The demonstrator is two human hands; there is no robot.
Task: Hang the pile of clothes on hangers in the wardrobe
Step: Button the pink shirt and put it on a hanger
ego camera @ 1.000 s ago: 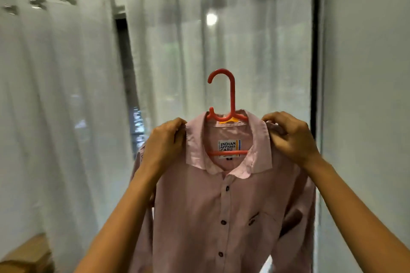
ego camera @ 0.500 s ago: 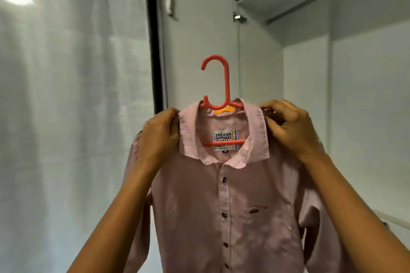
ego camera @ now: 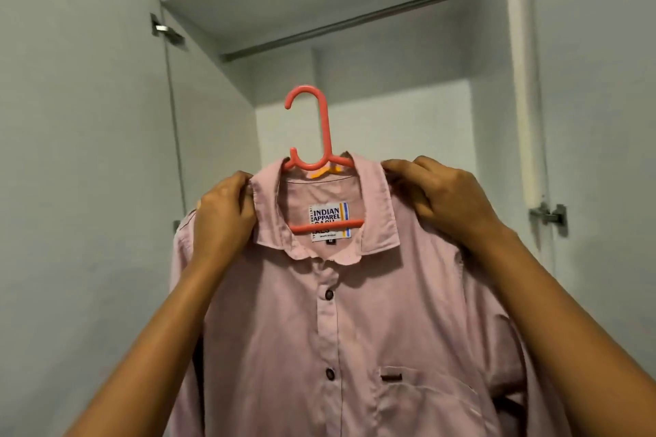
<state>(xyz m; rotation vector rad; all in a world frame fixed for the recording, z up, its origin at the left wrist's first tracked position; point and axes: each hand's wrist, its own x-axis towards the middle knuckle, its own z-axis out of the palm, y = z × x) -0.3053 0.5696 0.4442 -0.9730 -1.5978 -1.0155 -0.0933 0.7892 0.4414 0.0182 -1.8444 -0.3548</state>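
A pale pink button-up shirt (ego camera: 355, 330) hangs on a coral plastic hanger (ego camera: 321, 131), held up in front of the open wardrobe. My left hand (ego camera: 223, 220) grips the shirt's left shoulder beside the collar. My right hand (ego camera: 443, 199) grips the right shoulder beside the collar. The hanger's hook stands upright and free, below and in front of the metal wardrobe rail (ego camera: 355, 23). The hanger's arms are hidden inside the shirt.
The wardrobe's left door (ego camera: 71, 152) stands open at the left, with a hinge (ego camera: 163, 28) near its top. The right door (ego camera: 603, 117) stands open too, with a hinge (ego camera: 548, 215). No other clothes show on the rail.
The view has turned right from the white curtains to the open wardrobe. Both hands keep their grip on the shirt's shoulders, and the shirt now faces the rail.
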